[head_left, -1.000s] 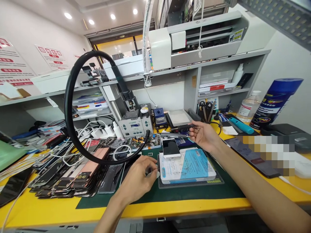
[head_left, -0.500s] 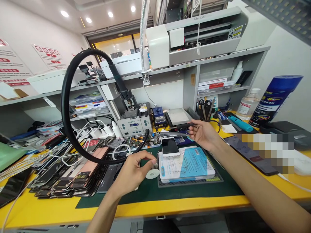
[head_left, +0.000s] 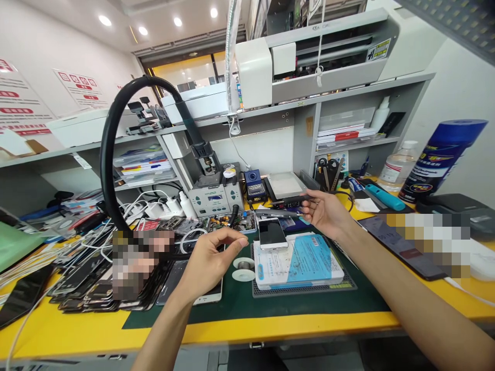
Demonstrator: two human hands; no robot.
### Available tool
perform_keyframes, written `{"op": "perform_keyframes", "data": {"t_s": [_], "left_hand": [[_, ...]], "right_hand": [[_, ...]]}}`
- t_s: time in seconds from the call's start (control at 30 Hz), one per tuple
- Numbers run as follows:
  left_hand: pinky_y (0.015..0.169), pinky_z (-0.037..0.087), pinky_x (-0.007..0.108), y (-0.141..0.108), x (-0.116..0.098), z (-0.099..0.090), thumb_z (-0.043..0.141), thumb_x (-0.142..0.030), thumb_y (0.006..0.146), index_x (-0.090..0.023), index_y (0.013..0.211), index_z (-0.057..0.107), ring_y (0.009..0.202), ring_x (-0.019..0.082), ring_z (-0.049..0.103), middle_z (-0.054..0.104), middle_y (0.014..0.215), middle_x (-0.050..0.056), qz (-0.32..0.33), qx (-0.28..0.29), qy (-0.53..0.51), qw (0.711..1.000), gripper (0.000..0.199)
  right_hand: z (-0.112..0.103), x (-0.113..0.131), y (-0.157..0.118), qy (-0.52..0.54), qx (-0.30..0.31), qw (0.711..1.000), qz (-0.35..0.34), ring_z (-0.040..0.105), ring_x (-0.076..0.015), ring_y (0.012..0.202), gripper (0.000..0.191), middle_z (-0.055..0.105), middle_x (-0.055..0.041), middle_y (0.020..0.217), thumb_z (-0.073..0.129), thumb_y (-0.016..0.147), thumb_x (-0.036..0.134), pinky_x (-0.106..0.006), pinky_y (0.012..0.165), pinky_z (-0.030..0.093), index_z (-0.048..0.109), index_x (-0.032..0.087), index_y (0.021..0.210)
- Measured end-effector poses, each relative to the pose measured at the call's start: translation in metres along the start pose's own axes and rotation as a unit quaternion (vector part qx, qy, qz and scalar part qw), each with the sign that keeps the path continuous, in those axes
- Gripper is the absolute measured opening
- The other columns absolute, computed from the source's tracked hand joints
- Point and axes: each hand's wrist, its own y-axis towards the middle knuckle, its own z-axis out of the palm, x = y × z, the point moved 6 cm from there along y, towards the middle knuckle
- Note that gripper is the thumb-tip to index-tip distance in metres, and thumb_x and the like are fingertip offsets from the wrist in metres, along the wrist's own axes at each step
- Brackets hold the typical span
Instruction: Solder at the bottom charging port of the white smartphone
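Observation:
My left hand [head_left: 214,260] is raised just to the left of a white-flanged wire spool [head_left: 243,270], apart from it. Its thumb and forefinger are pinched together; anything between them is too fine to see. My right hand [head_left: 327,212] grips the black handle of a soldering iron [head_left: 298,199], with a cable trailing off to the right. The iron points left, above the back of the mat. Below it lies a white-framed phone [head_left: 273,234], resting on a white and blue box [head_left: 301,263]. Under my left wrist, another phone [head_left: 212,297] is partly hidden.
Stacked phone parts [head_left: 93,278] and white cables crowd the left side. A black hose [head_left: 106,154] arcs up from a grey hot-air station [head_left: 216,198]. On the right stand a blue spray can [head_left: 441,159] and a clear bottle [head_left: 398,164]. The green mat [head_left: 266,306] covers the front.
My left hand has risen slightly and drawn away from the spool, which now shows fully. My right hand has hardly moved relative to the bench. The view has shifted a little.

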Motion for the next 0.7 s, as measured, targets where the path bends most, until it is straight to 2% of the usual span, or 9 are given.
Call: {"op": "perform_keyframes", "data": {"t_s": [0.47,0.6,0.7], "left_hand": [[0.078,0.051,0.028,0.005,-0.02,0.007,0.066,-0.04,0.094,-0.022,0.091,0.076,0.086,0.019,0.068,0.076,0.091,0.002,0.041,0.031,0.0,0.999,0.021],[0.083,0.054,0.03,0.007,-0.023,-0.002,0.06,-0.044,0.098,-0.023,0.096,0.076,0.093,0.021,0.071,0.078,0.097,0.003,0.05,0.045,0.031,0.997,0.027],[0.088,0.055,0.033,0.014,-0.016,-0.015,0.052,-0.044,0.102,-0.023,0.101,0.075,0.099,0.023,0.072,0.079,0.103,0.004,0.054,0.037,0.083,0.994,0.031]], "right_hand": [[-0.002,0.0,0.002,0.006,-0.01,1.0,0.003,0.066,-0.0135,0.071,0.022,0.069,-0.0036,0.099,0.064,0.1,0.033,-0.027,0.06,0.057,0.066,0.016,0.112],[-0.002,0.001,0.002,0.01,-0.013,1.0,0.005,0.068,-0.0159,0.078,0.024,0.069,-0.0054,0.105,0.064,0.1,0.034,-0.031,0.066,0.059,0.066,0.016,0.116],[-0.003,0.001,0.003,0.014,-0.018,1.0,0.004,0.069,-0.0182,0.085,0.026,0.069,-0.0069,0.111,0.064,0.1,0.034,-0.035,0.071,0.06,0.065,0.016,0.119]]}}
